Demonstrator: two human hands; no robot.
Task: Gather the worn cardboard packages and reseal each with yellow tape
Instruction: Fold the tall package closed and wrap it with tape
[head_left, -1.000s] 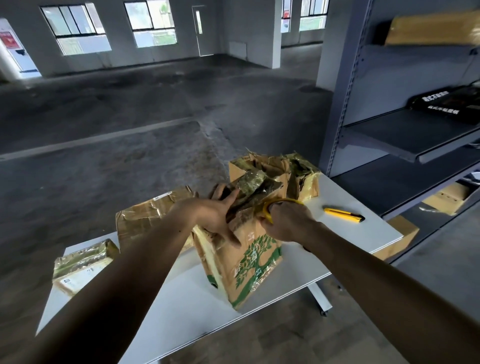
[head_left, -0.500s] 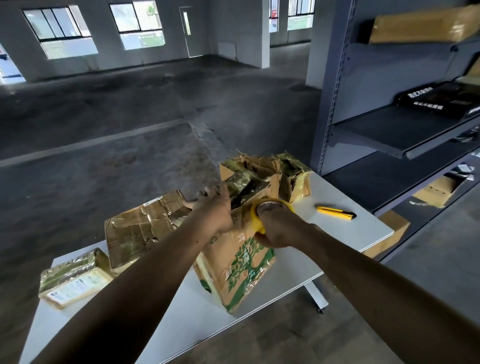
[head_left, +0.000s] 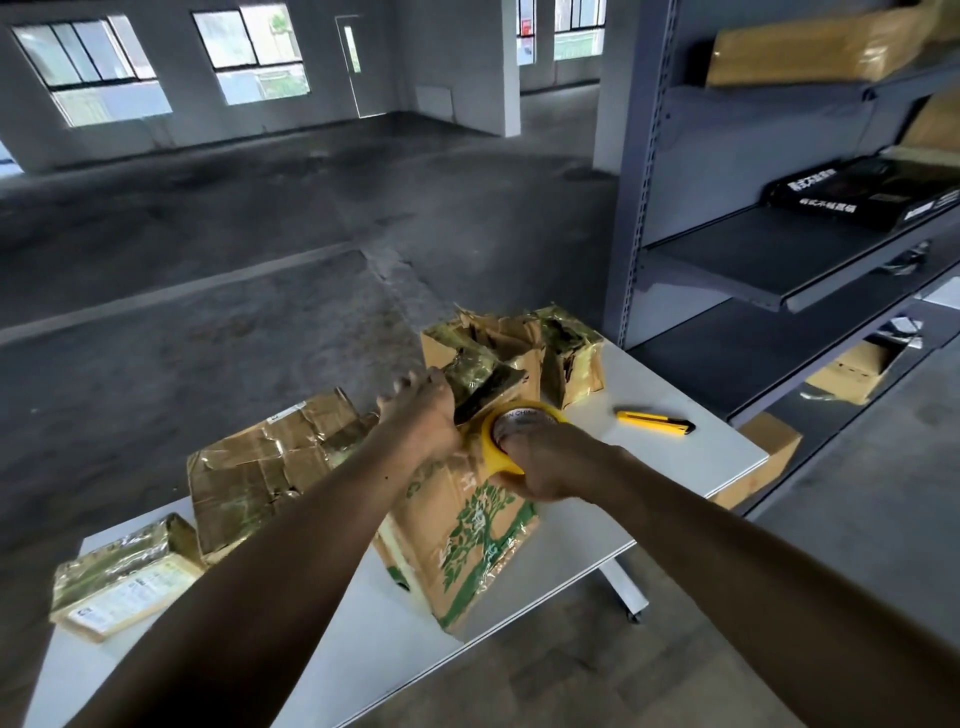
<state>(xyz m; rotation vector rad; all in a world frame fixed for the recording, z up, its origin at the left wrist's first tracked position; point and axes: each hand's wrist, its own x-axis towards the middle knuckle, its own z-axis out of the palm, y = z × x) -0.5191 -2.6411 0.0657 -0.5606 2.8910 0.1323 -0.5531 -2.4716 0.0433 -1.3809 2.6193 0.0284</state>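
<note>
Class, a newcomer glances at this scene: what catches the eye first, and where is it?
The right hand grips a yellow tape roll at the tree-printed box mid-table, while the left hand presses its top. A yellow utility knife lies alone on the white table, to the right.

The tabletop (head_left: 691, 452) carries four worn cardboard packages: a small labelled package (head_left: 124, 582) near left, a crumpled package (head_left: 260, 478), a tree-printed package (head_left: 478, 535) and a torn package (head_left: 519, 343) far. There is one yellow tape roll (head_left: 493, 441) and one yellow utility knife (head_left: 654, 422).
</note>
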